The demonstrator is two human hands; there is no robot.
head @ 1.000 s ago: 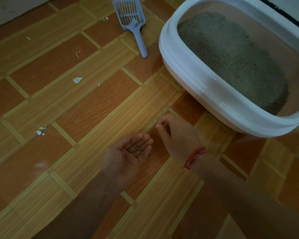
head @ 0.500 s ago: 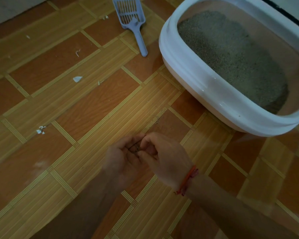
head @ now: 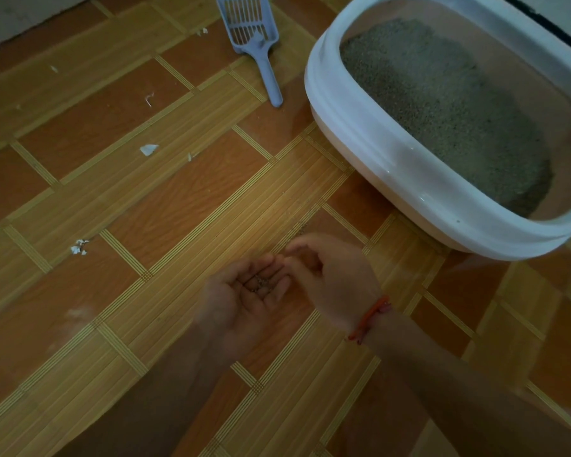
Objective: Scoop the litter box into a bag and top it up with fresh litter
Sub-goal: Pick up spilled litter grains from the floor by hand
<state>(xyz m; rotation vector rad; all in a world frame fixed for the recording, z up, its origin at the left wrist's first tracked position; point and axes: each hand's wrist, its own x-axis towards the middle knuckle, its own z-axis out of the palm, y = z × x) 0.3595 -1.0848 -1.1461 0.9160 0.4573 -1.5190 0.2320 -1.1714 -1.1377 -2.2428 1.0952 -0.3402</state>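
Head view: Two bare forearms reach over a brown-and-tan wood-pattern floor [head: 145, 192], w/ both hands on the near side of an oval plastic litter box with a white rim and beige base [head: 376, 153]. The box stands on the floor; its far end is cut by the frame edge.

The left hand [head: 244, 291] is turned palm up, near the box's front wall but apart from it. Its fingers [head: 274, 275] lie relaxed and slightly cupped, carrying a few dark loose grains of litter [head: 259, 282] at their base.

The right hand [head: 330, 278] is between the left hand and the box, knuckles up, its fingertips just beside the left hand's. Its fingers are curled inward w/ thumb and forefinger drawn close. The hand is motion-blurred, so can't tell if they pinch a grain. A thin red-orange thread bracelet [head: 370, 316] circles that wrist.

Inside the box, a bed of grey granular litter [head: 442, 103] covers most of the bottom.

A pale blue slotted plastic scoop [head: 254, 37] lies flat on the floor left of the box. Its handle end is near the box's left wall but not touching, and its blade points away from the camera.

Small white scraps of debris [head: 149, 149] are scattered on the floor well left of the box.
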